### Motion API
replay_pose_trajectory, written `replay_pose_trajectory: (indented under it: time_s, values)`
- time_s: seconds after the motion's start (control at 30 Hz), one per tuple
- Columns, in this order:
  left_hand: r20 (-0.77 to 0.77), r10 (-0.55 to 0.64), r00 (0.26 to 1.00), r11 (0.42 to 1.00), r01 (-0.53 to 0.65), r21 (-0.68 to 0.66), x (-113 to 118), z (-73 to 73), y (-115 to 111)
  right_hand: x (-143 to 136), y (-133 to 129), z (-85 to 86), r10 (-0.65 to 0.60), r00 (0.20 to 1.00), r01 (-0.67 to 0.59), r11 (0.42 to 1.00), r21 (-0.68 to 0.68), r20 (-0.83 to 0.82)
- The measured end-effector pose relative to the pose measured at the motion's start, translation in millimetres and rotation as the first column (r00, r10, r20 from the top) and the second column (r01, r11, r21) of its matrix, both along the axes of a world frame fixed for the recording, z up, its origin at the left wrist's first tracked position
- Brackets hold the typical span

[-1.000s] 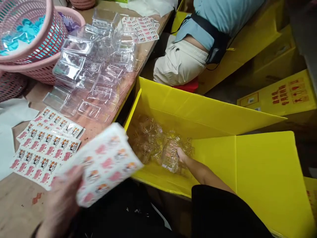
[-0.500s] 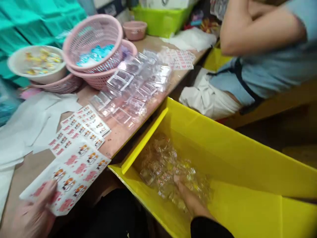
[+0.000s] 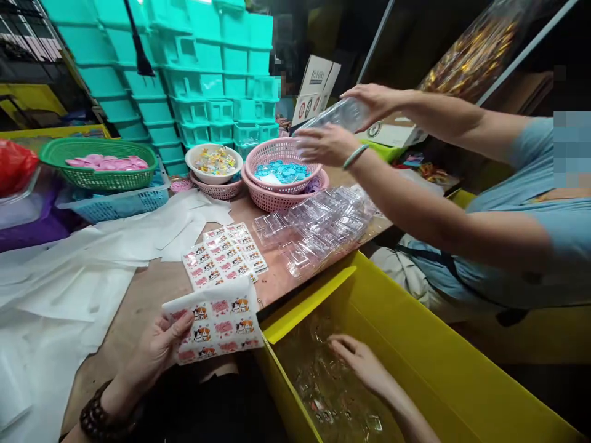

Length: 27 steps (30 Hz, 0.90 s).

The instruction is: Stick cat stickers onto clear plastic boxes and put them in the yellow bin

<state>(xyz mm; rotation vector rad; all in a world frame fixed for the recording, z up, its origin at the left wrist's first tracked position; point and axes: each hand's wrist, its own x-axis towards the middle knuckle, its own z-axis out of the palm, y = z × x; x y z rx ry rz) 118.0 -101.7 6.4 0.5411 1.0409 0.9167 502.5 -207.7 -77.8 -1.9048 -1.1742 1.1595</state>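
Note:
My left hand [image 3: 173, 338], with a dark bead bracelet at the wrist, pinches a sticker sheet [image 3: 224, 326] by its left edge, thumb on top. The sheet carries cartoon pets and pink prints, and its upper edge curls. My right hand [image 3: 357, 360] is inside the yellow box [image 3: 406, 332], fingers bent together at the tips. Clear plastic stands close to those fingertips; whether they grip it cannot be made out. Beneath lie several small clear plastic cases [image 3: 327, 412]. More sticker sheets [image 3: 221, 255] lie on the table beyond my left hand.
Clear plastic cases [image 3: 323, 221] are heaped along the table edge. Behind them stand pink baskets [image 3: 263, 197], a white bowl [image 3: 196, 161] and a green basket [image 3: 92, 178]. White backing paper [image 3: 106, 258] spreads leftward. A co-worker's hands [image 3: 337, 144] hold clear plastic over the table.
The view has swung up and left. My right hand has risen from among the cases in the yellow box. The co-worker's arms now reach over the table with clear plastic. My left hand keeps the sheet.

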Motion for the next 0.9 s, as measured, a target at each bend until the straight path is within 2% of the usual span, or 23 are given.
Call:
replay_pose_trajectory:
  time_s: [0.1,0.17,0.23,0.3,0.4,0.47,0.57,0.7,0.8,0.87,0.9]
  values:
    - [0.159,0.000,0.987,0.999,0.005,-0.032,-23.5,-11.6,-1.7,-32.6,28.4,43.6,0.002,0.981,0.014,0.997,0.080,-0.196]
    - [0.206,0.034,0.978,0.998,-0.022,-0.058,-40.3,-20.2,-6.4,-64.8,43.0,60.8,0.054,0.961,-0.031,0.996,0.089,-0.272]
    - [0.222,0.059,0.973,0.995,-0.041,-0.086,-57.8,-27.0,-12.8,-97.4,54.5,65.7,0.111,0.951,-0.100,0.993,0.055,-0.287]
    - [0.208,0.085,0.974,0.993,-0.066,-0.100,-75.0,-30.6,-18.6,-124.2,63.1,63.4,0.176,0.939,-0.176,0.984,0.027,-0.294]
    - [0.164,0.140,0.976,0.989,-0.130,-0.072,-96.8,-30.4,-20.7,-148.3,71.9,60.8,0.262,0.909,-0.266,0.963,0.032,-0.324]
    - [0.144,0.147,0.979,0.988,-0.139,-0.059,-106.8,-27.9,-15.1,-154.2,75.9,64.0,0.272,0.902,-0.272,0.961,0.047,-0.337]
    - [0.161,0.056,0.985,0.998,-0.056,-0.009,-112.7,-22.1,2.7,-152.3,79.8,72.1,0.243,0.912,-0.243,0.969,0.044,-0.331]
    - [0.197,-0.072,0.978,0.979,0.032,0.202,-106.5,-12.0,31.9,-138.0,80.0,76.9,0.189,0.920,-0.195,0.981,0.017,-0.344]
    - [0.255,-0.131,0.958,0.965,0.064,0.253,-99.6,-8.0,53.0,-124.2,77.9,74.9,0.102,0.910,-0.127,0.991,-0.037,-0.403]
    - [0.331,-0.303,0.894,0.934,0.210,0.289,-93.2,-9.4,67.0,-115.0,76.9,73.2,0.060,0.907,-0.087,0.995,-0.046,-0.417]
    - [0.360,-0.410,0.838,0.899,0.305,0.314,-88.0,-11.0,73.8,-110.4,76.8,72.6,0.053,0.912,-0.073,0.997,-0.033,-0.406]
